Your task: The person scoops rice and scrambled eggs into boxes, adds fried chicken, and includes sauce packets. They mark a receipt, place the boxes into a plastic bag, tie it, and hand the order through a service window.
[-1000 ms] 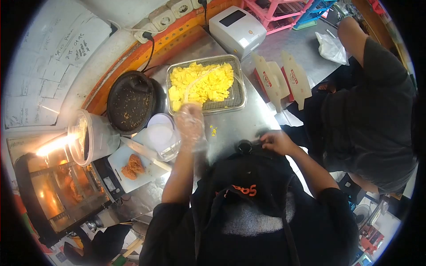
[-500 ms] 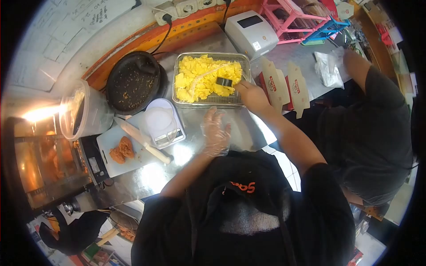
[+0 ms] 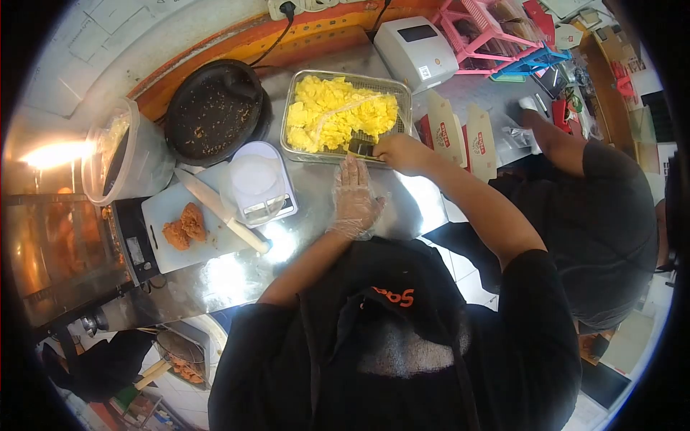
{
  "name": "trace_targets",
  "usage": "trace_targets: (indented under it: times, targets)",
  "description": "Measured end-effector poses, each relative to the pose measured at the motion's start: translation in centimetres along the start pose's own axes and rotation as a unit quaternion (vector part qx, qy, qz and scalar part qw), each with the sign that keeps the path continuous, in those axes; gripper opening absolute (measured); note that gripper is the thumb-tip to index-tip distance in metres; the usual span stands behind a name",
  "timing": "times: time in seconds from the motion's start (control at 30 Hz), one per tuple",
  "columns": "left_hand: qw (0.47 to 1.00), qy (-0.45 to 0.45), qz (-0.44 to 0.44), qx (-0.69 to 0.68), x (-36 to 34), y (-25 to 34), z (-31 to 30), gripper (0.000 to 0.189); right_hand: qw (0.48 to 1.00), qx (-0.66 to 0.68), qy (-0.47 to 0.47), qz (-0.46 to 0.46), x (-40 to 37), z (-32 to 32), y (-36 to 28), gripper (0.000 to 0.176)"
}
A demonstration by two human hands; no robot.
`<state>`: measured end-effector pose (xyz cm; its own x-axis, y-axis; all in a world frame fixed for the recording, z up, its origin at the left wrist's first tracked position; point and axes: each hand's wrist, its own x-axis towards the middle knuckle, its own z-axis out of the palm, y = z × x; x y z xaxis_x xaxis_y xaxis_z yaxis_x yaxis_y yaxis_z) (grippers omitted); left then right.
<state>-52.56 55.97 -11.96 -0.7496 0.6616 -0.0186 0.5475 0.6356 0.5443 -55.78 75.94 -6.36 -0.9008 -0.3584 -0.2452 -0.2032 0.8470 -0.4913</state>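
Note:
My right hand (image 3: pixel 404 154) is closed around a small dark utensil with a rectangular head (image 3: pixel 361 148); its exact kind is hard to make out. The head is at the front edge of a metal tray with a wire rack (image 3: pixel 405 108), beside a heap of yellow scrambled egg (image 3: pixel 334 111). In a clear plastic glove, my left hand (image 3: pixel 356 197) is held with its fingers stretched out, the fingertips just below the utensil's head at the tray's near rim. Nothing shows in that hand.
Left of the tray are a black pan (image 3: pixel 215 108), a white kitchen scale (image 3: pixel 262 176), and a cutting board (image 3: pixel 162 223) with fried chicken (image 3: pixel 185 228) and a knife (image 3: pixel 215 205). Printed boxes (image 3: pixel 445 136) and a label printer (image 3: pixel 417 54) stand right. A co-worker (image 3: pixel 582 215) stands close by.
My right hand has drawn the utensil from the egg toward the tray's front edge. My left hand has risen toward it. The co-worker's arm has shifted, and the camera view has moved slightly.

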Motion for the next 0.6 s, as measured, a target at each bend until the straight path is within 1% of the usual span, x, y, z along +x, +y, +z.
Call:
trace_targets:
  times: [0.03, 0.1, 0.13, 0.17, 0.2, 0.23, 0.3, 0.33, 0.4, 0.43, 0.47, 0.5, 0.53, 0.57, 0.6]
  targets:
    - [1.0, -0.002, 0.0, -0.001, 0.0, 0.0, 0.1, 0.1, 1.0, 0.001, -0.001, 0.001, 0.1, -0.1, 0.3, 0.021]
    - [1.0, 0.012, 0.003, -0.009, 0.0, 0.3, -0.1, 0.1, 0.992, 0.1, 0.019, 0.076, 0.2, -0.3, 0.9, 0.024]
    - [1.0, 0.011, 0.004, -0.01, 0.0, 0.4, -0.3, 0.1, 0.992, 0.101, 0.02, 0.078, 0.3, -0.3, 1.1, 0.024]
    - [1.0, 0.01, 0.0, -0.003, -0.1, 0.6, -0.5, 0.099, 0.961, 0.212, 0.015, 0.178, 0.5, 0.0, 1.6, 0.025]
    - [1.0, 0.009, -0.004, 0.004, -0.1, 0.7, -0.8, 0.098, 0.907, 0.319, 0.01, 0.273, 0.7, 0.3, 2.0, 0.026]
    - [1.0, 0.008, -0.004, 0.003, -0.1, 0.6, -1.0, 0.098, 0.907, 0.319, 0.01, 0.275, 0.6, 1.0, 2.6, 0.026]
    - [1.0, 0.019, 0.011, -0.004, -0.2, 0.3, -1.3, 0.097, 0.896, 0.332, 0.137, 0.26, 0.1, 1.8, 3.0, 0.024]
    - [1.0, 0.017, 0.012, -0.005, -0.3, 0.1, -1.2, 0.097, 0.896, 0.333, 0.137, 0.261, -0.2, 1.9, 3.4, 0.024]
    - [0.998, 0.048, 0.038, -0.01, -0.4, -0.3, -0.9, 0.096, 0.913, 0.245, 0.173, 0.277, -1.0, -0.1, 1.1, 0.023]
    - [0.998, 0.045, 0.038, -0.01, -0.4, -0.5, -0.9, 0.096, 0.912, 0.246, 0.173, 0.279, -1.2, 0.3, 1.1, 0.023]
    - [0.997, 0.059, 0.049, -0.011, -0.4, -0.5, -0.9, 0.096, 0.926, 0.182, 0.248, 0.218, -1.5, 0.6, 1.1, 0.025]
    - [0.996, 0.072, 0.059, -0.012, -0.4, -0.5, -0.9, 0.096, 0.928, 0.115, 0.319, 0.154, -1.7, 0.8, 1.2, 0.026]
    - [0.996, 0.07, 0.059, -0.011, -0.4, -0.5, -0.9, 0.096, 0.928, 0.117, 0.318, 0.155, -2.0, 0.7, 1.5, 0.026]
    - [0.996, 0.066, 0.059, -0.019, -0.5, -0.3, -1.1, 0.095, 0.947, 0.002, 0.313, 0.067, -2.4, 0.3, 1.7, 0.028]
    - [0.996, 0.061, 0.057, -0.027, -0.6, -0.1, -1.3, 0.095, 0.947, -0.112, 0.301, -0.024, -2.7, 0.0, 1.9, 0.031]
